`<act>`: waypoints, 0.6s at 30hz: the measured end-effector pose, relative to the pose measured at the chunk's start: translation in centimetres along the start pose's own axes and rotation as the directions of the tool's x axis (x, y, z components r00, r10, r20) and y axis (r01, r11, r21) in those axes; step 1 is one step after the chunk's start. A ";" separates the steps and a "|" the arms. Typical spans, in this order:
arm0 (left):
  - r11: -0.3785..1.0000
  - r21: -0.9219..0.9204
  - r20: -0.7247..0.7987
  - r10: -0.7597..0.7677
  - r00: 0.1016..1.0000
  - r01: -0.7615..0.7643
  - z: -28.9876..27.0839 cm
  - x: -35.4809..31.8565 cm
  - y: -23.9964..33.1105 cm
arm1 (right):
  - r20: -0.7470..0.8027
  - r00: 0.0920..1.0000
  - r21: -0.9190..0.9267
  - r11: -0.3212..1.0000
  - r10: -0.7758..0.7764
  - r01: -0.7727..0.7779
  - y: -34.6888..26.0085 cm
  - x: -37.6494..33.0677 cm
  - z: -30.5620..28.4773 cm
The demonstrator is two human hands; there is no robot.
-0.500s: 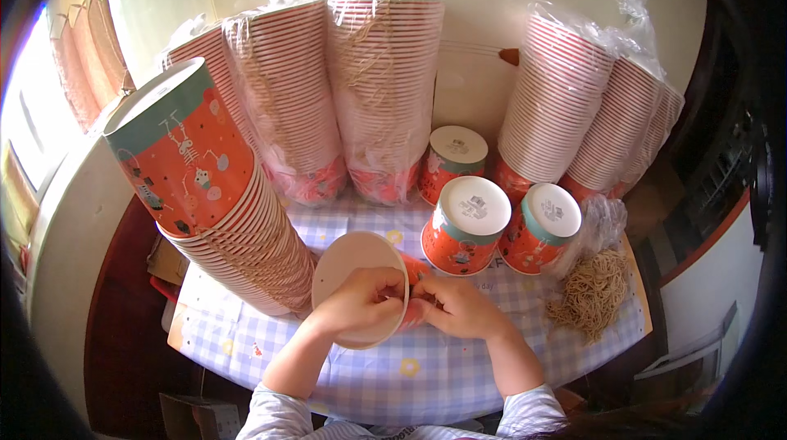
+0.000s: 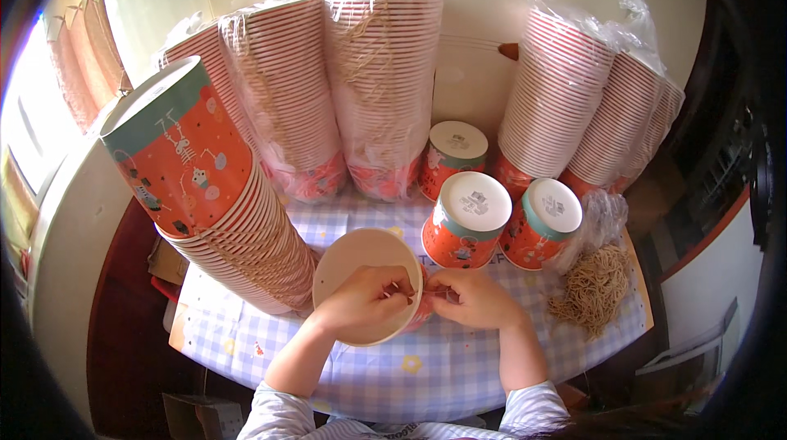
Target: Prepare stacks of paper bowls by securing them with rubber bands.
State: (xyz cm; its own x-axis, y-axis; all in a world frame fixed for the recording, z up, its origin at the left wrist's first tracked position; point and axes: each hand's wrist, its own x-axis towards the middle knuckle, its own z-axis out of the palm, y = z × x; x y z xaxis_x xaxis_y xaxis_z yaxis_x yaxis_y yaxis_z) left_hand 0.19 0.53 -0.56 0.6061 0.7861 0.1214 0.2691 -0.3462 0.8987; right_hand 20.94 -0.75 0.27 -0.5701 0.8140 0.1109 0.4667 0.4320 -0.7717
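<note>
Head view. The paper cup (image 2: 361,258) is at the front of the cloth-covered counter (image 2: 459,368), just right of the foot of the leaning cup stack (image 2: 209,182) and between the operator's two hands.

Hand state: the left hand (image 2: 361,299) reaches into the mouth, its fingers closed in a pinch near the right side of the inner wall. The right hand (image 2: 477,299) is outside that same side, its fingers also drawn together. Whether a thin piece lies in either pinch is too small to tell.

Progress: work at the right side of the cup wall appears to be under way and unfinished, as both hands are engaged there. Three cups stand mouth down apart from the stacks: a rear cup (image 2: 455,153), a front cup (image 2: 466,227) and a right-hand cup (image 2: 543,227). Whether these are finished or waiting cannot be determined. The heap of tan cord (image 2: 596,291) at the right remains unused, judging by its loose pile.

Orientation: the cup is tilted. Its mouth faces up toward the camera; its long axis runs from the mouth down and away, with the base end offset to the right. Base contact with the counter is hidden.
</note>
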 end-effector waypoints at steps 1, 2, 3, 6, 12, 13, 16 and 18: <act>1.000 0.011 -0.002 -0.004 1.000 0.004 0.0 0.1 -0.1 | -0.027 0.999 -0.014 1.000 -0.028 0.027 0.1 0.0 0.0; 1.000 0.022 -0.004 -0.008 1.000 0.008 0.1 0.1 -0.2 | -0.054 0.997 -0.029 0.998 -0.056 0.054 0.1 -0.1 -0.1; 1.000 0.021 -0.003 -0.006 1.000 0.006 0.1 0.1 -0.1 | -0.055 0.997 -0.031 0.998 -0.055 0.054 0.1 -0.2 -0.2; 0.993 -0.092 -0.029 -0.074 0.997 0.071 0.1 0.1 -0.4 | -0.108 0.994 -0.010 1.000 -0.022 0.021 -0.3 -0.4 -0.5; 0.929 -0.367 -0.036 0.037 0.999 -0.048 0.1 0.5 -1.5 | -0.164 0.979 0.068 0.992 0.118 -0.108 -1.2 -0.4 -1.0; 0.906 -0.422 -0.019 0.024 1.000 -0.030 0.1 0.5 -1.2 | -0.200 0.980 -0.020 1.000 -0.017 0.013 -0.3 -0.4 -0.8; 0.861 -0.509 0.023 -0.002 1.000 0.013 0.0 0.6 -1.0 | -0.228 0.962 -0.122 0.985 -0.151 0.126 0.9 -0.3 -0.7; 0.839 -0.543 0.050 -0.016 0.999 0.041 0.0 0.7 -0.7 | -0.233 0.962 -0.133 0.984 -0.144 0.115 0.8 -0.4 -0.9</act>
State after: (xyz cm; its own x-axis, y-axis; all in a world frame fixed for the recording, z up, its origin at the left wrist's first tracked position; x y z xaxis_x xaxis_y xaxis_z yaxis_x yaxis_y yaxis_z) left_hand 0.38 1.36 -1.11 0.6384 0.7649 0.0859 -0.1563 0.0196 0.9875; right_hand 22.19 -0.40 0.12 -0.4579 0.8113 0.3635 0.4837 0.5704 -0.6638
